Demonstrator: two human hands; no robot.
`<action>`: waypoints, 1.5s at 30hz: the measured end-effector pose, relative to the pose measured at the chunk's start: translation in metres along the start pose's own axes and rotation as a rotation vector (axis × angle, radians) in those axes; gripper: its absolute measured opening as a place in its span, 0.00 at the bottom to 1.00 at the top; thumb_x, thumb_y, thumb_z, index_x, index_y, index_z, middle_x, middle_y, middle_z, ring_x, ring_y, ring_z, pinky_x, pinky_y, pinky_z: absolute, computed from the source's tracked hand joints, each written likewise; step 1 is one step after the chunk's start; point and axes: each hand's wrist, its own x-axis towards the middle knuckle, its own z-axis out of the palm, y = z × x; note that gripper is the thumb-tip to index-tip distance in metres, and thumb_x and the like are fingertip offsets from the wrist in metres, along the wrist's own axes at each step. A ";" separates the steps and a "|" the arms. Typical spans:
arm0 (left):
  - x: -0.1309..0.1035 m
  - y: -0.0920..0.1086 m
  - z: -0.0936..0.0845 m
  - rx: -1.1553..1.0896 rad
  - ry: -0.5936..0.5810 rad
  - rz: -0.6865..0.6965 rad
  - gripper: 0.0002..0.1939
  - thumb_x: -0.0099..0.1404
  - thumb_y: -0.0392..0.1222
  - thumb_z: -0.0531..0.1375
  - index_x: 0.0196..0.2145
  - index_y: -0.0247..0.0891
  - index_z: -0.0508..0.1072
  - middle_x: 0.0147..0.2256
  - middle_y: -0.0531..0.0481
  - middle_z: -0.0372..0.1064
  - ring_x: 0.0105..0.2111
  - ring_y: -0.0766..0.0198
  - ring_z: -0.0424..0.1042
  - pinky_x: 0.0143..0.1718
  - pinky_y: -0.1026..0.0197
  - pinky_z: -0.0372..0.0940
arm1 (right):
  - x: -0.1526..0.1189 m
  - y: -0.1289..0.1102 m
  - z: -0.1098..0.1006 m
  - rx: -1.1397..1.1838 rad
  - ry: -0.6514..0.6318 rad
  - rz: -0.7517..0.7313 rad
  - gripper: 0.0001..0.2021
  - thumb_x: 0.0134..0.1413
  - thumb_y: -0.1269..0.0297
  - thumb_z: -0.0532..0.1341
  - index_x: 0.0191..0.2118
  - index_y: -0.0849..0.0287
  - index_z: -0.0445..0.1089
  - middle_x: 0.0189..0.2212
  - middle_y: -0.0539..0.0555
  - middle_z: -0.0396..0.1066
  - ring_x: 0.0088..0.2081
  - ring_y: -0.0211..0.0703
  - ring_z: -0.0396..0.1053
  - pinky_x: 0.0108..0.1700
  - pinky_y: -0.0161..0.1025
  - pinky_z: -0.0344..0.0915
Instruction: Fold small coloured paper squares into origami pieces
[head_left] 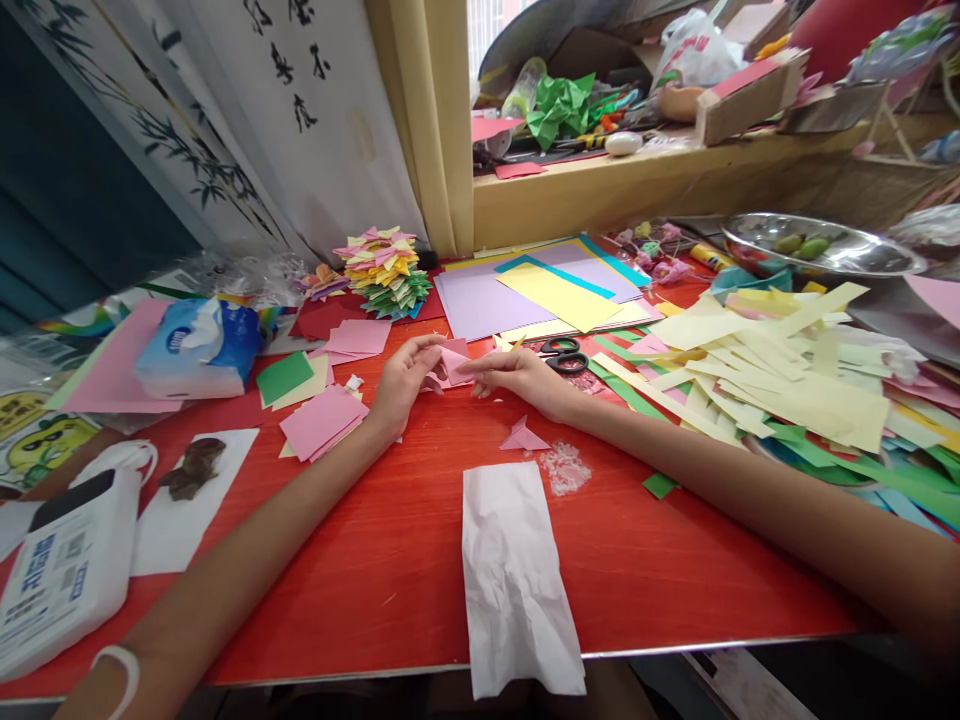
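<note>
A small piece of pink paper (453, 364), partly folded, is held between both hands above the red table. Fingers of my left hand (405, 388) pinch its left side; those of my right hand (523, 380) grip the right edge. Just below lies a folded pink paper triangle (523, 436), next to a patch of clear bits (564, 468). Pink paper squares (321, 420) are stacked left of my left hand, with a green square (284, 378) behind them. Black-handled scissors (564, 356) rest beyond my right wrist.
A layered paper ornament (384, 272) stands at the back, beside large coloured sheets (480, 300). Cut paper strips (787, 370) heap up on the right, near a metal bowl (847, 255). A tissue pack (199, 350) sits left; a white tissue (514, 570) overhangs the front edge.
</note>
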 end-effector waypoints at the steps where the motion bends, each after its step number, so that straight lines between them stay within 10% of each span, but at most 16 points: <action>1: 0.000 -0.001 0.000 0.044 -0.017 0.004 0.17 0.56 0.45 0.57 0.43 0.37 0.67 0.27 0.53 0.61 0.26 0.70 0.63 0.22 0.69 0.61 | 0.000 0.000 0.000 -0.006 -0.007 -0.007 0.15 0.51 0.67 0.54 0.43 0.62 0.71 0.29 0.52 0.72 0.30 0.34 0.68 0.40 0.36 0.65; 11: -0.007 0.002 0.002 0.521 -0.158 0.098 0.21 0.61 0.43 0.53 0.53 0.45 0.63 0.29 0.55 0.64 0.26 0.71 0.60 0.31 0.67 0.57 | 0.000 -0.006 0.008 0.132 0.066 0.039 0.09 0.51 0.63 0.57 0.39 0.60 0.62 0.26 0.49 0.68 0.26 0.33 0.68 0.33 0.34 0.67; 20: -0.010 0.003 0.005 0.513 -0.173 0.133 0.12 0.58 0.49 0.56 0.33 0.37 0.68 0.30 0.52 0.68 0.31 0.68 0.66 0.32 0.66 0.59 | 0.001 -0.003 0.007 0.028 -0.006 0.044 0.11 0.49 0.58 0.59 0.29 0.63 0.64 0.19 0.48 0.68 0.22 0.32 0.67 0.28 0.32 0.66; 45: -0.006 0.002 0.003 0.515 -0.071 0.143 0.08 0.59 0.43 0.55 0.35 0.38 0.67 0.28 0.54 0.64 0.30 0.68 0.63 0.32 0.66 0.58 | 0.000 -0.001 0.007 0.062 0.070 0.085 0.07 0.53 0.64 0.54 0.28 0.62 0.62 0.22 0.52 0.71 0.21 0.33 0.68 0.25 0.32 0.67</action>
